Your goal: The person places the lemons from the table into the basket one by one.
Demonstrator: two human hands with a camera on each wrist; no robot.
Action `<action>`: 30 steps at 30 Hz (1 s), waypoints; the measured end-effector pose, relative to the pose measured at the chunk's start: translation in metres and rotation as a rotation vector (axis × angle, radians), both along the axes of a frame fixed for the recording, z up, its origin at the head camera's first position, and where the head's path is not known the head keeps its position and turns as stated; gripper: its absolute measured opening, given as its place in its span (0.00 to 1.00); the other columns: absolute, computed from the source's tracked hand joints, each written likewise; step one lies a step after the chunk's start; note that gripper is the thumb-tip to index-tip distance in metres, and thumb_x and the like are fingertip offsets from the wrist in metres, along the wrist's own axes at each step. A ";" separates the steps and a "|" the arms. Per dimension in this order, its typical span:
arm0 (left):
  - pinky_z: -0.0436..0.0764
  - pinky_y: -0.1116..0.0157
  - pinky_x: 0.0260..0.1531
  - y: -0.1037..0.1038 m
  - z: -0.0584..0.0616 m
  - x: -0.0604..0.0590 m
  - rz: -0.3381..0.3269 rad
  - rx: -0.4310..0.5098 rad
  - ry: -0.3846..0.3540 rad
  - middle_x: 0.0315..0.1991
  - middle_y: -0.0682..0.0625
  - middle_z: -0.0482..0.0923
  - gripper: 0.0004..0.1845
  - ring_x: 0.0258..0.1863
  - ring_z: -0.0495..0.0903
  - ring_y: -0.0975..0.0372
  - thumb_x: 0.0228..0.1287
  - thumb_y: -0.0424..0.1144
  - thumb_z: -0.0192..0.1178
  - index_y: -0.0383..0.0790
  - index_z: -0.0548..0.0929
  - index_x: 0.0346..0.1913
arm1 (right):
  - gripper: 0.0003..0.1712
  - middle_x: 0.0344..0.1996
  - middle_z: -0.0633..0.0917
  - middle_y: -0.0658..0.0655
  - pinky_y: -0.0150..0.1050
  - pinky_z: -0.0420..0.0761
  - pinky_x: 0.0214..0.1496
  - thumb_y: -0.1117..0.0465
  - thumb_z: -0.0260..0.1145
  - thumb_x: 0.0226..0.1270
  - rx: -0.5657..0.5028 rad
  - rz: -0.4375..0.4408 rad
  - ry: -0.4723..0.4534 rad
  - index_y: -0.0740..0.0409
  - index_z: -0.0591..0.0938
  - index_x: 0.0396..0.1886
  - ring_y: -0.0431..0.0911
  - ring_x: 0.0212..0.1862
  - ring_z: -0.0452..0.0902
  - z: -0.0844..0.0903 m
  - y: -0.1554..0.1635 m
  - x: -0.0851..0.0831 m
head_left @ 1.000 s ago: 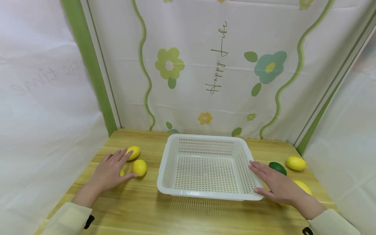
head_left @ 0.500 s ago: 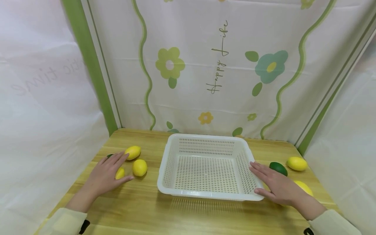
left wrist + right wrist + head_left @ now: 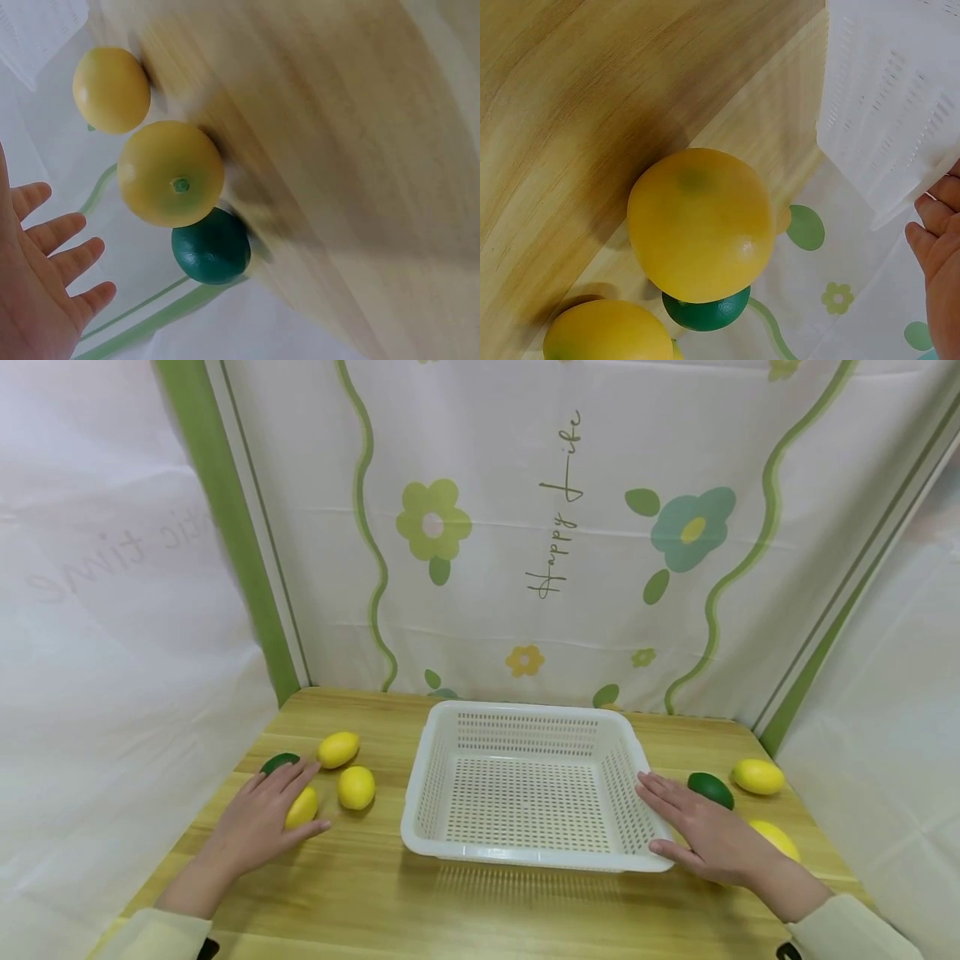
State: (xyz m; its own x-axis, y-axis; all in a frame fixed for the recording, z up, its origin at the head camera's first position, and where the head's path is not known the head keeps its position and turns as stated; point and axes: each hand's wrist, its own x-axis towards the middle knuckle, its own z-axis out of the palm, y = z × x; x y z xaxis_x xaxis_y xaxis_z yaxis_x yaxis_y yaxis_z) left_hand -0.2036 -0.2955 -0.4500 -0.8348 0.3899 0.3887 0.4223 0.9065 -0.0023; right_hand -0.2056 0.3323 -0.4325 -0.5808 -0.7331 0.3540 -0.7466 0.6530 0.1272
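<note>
My left hand [image 3: 257, 820], fingers straight and spread, is over the left side of the table. It partly covers a lemon [image 3: 302, 808] and a dark green, lime-like fruit [image 3: 281, 763] in the head view. Two more lemons lie just beyond its fingertips, one farther back [image 3: 339, 749] and one to the right [image 3: 356, 787]. The left wrist view shows that hand [image 3: 41, 277] apart from the fruit, palm bare. Straight fingers of my right hand [image 3: 708, 832] lie at the right rim of a white perforated plastic basket [image 3: 525, 857], which has nothing in it.
Right of the basket lie another dark green fruit [image 3: 710, 790], a lemon [image 3: 757, 777] farther back, and a lemon [image 3: 776, 839] partly behind my right wrist. White printed curtains [image 3: 487, 610] enclose the wooden table [image 3: 450, 918] at the back and both sides.
My left hand has drawn back to the left and toward me, uncovering the green fruit and more of the lemon beneath it. The right hand and basket stay put.
</note>
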 end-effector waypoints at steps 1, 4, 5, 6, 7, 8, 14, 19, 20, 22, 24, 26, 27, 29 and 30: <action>0.65 0.37 0.58 -0.001 -0.001 0.001 0.000 0.000 0.000 0.64 0.36 0.69 0.45 0.62 0.68 0.43 0.57 0.66 0.62 0.34 0.70 0.68 | 0.39 0.67 0.69 0.66 0.27 0.40 0.73 0.47 0.66 0.66 0.002 0.003 0.003 0.67 0.69 0.68 0.55 0.68 0.64 0.000 0.000 0.000; 0.64 0.36 0.58 -0.002 -0.005 0.003 0.006 0.001 -0.012 0.64 0.35 0.69 0.45 0.62 0.68 0.42 0.57 0.66 0.62 0.35 0.70 0.68 | 0.39 0.66 0.70 0.66 0.29 0.41 0.73 0.47 0.66 0.66 0.004 0.016 0.011 0.68 0.69 0.68 0.51 0.70 0.61 0.000 0.000 -0.001; 0.64 0.36 0.58 -0.002 -0.005 0.004 0.007 0.001 -0.017 0.64 0.35 0.69 0.45 0.62 0.68 0.42 0.58 0.66 0.62 0.35 0.70 0.68 | 0.39 0.66 0.70 0.66 0.29 0.41 0.73 0.47 0.65 0.66 0.003 0.019 0.013 0.68 0.69 0.68 0.50 0.70 0.61 -0.001 0.000 -0.001; 0.64 0.36 0.58 -0.003 -0.006 0.004 0.008 0.000 -0.019 0.64 0.35 0.69 0.45 0.62 0.69 0.43 0.57 0.66 0.62 0.35 0.70 0.68 | 0.39 0.66 0.70 0.67 0.29 0.41 0.73 0.47 0.65 0.66 0.003 0.022 0.015 0.68 0.69 0.68 0.50 0.71 0.60 -0.001 0.001 -0.001; 0.64 0.36 0.57 -0.003 -0.007 0.004 0.008 0.001 -0.020 0.64 0.35 0.69 0.45 0.61 0.69 0.43 0.57 0.66 0.62 0.35 0.70 0.68 | 0.39 0.66 0.70 0.67 0.29 0.41 0.73 0.47 0.65 0.66 0.003 0.023 0.015 0.68 0.69 0.67 0.49 0.71 0.60 -0.001 0.001 -0.001; 0.64 0.36 0.57 -0.003 -0.007 0.005 0.008 0.002 -0.023 0.64 0.35 0.69 0.45 0.61 0.69 0.43 0.57 0.66 0.62 0.35 0.70 0.68 | 0.39 0.66 0.70 0.67 0.29 0.41 0.73 0.47 0.65 0.66 0.001 0.023 0.016 0.68 0.70 0.67 0.49 0.71 0.59 -0.001 0.001 -0.001; 0.65 0.37 0.57 -0.005 -0.012 0.009 0.010 0.019 -0.016 0.63 0.34 0.70 0.45 0.61 0.69 0.43 0.56 0.65 0.63 0.35 0.71 0.67 | 0.39 0.66 0.70 0.66 0.28 0.40 0.73 0.47 0.65 0.66 0.006 0.011 0.006 0.68 0.69 0.67 0.49 0.71 0.59 0.000 0.000 0.000; 0.68 0.38 0.55 -0.006 -0.019 0.012 0.001 0.028 -0.004 0.62 0.34 0.71 0.45 0.60 0.71 0.43 0.55 0.65 0.65 0.36 0.71 0.67 | 0.39 0.66 0.70 0.66 0.27 0.40 0.73 0.47 0.66 0.66 0.007 -0.001 -0.001 0.68 0.70 0.67 0.54 0.68 0.64 0.001 0.000 0.000; 0.68 0.38 0.55 -0.007 -0.020 0.012 -0.001 0.029 -0.003 0.62 0.34 0.72 0.45 0.60 0.71 0.43 0.55 0.64 0.65 0.35 0.71 0.67 | 0.39 0.66 0.70 0.66 0.27 0.40 0.72 0.47 0.66 0.66 0.008 -0.003 -0.002 0.68 0.70 0.68 0.55 0.67 0.65 0.001 0.000 0.000; 0.68 0.39 0.55 -0.007 -0.023 0.012 -0.002 0.026 -0.010 0.62 0.34 0.71 0.44 0.60 0.71 0.43 0.55 0.64 0.65 0.35 0.71 0.67 | 0.39 0.67 0.70 0.65 0.27 0.40 0.72 0.47 0.66 0.66 0.009 -0.006 -0.004 0.68 0.70 0.68 0.56 0.67 0.66 0.001 0.000 0.000; 0.68 0.39 0.55 -0.008 -0.026 0.011 0.001 0.025 -0.015 0.62 0.34 0.71 0.43 0.60 0.71 0.43 0.55 0.61 0.67 0.35 0.71 0.67 | 0.39 0.67 0.70 0.65 0.27 0.40 0.72 0.46 0.65 0.66 0.012 -0.010 -0.005 0.68 0.69 0.68 0.56 0.66 0.66 0.001 0.000 0.000; 0.69 0.39 0.55 -0.009 -0.029 0.009 0.001 0.027 -0.015 0.62 0.33 0.70 0.42 0.60 0.71 0.42 0.55 0.58 0.69 0.34 0.71 0.66 | 0.39 0.67 0.70 0.65 0.27 0.40 0.72 0.46 0.65 0.66 0.013 -0.012 -0.005 0.67 0.69 0.68 0.57 0.66 0.66 0.001 0.000 0.000; 0.69 0.39 0.54 -0.009 -0.029 0.009 0.003 0.027 -0.016 0.62 0.33 0.70 0.41 0.59 0.71 0.42 0.55 0.56 0.70 0.34 0.71 0.66 | 0.39 0.67 0.70 0.65 0.26 0.40 0.72 0.46 0.65 0.66 0.013 -0.013 -0.004 0.67 0.69 0.68 0.57 0.66 0.66 0.001 0.000 0.000; 0.71 0.39 0.53 -0.009 -0.030 0.008 0.009 0.029 -0.012 0.62 0.32 0.70 0.40 0.58 0.71 0.41 0.54 0.52 0.72 0.34 0.72 0.66 | 0.39 0.67 0.70 0.65 0.26 0.40 0.72 0.46 0.65 0.66 0.014 -0.014 -0.004 0.67 0.69 0.68 0.57 0.66 0.66 0.002 0.000 0.000; 0.71 0.39 0.52 -0.009 -0.029 0.007 0.014 0.029 -0.013 0.62 0.32 0.70 0.40 0.57 0.72 0.40 0.54 0.51 0.72 0.34 0.72 0.65 | 0.39 0.67 0.70 0.65 0.26 0.40 0.72 0.46 0.65 0.66 0.014 -0.013 -0.004 0.67 0.69 0.68 0.57 0.66 0.66 0.002 0.000 0.000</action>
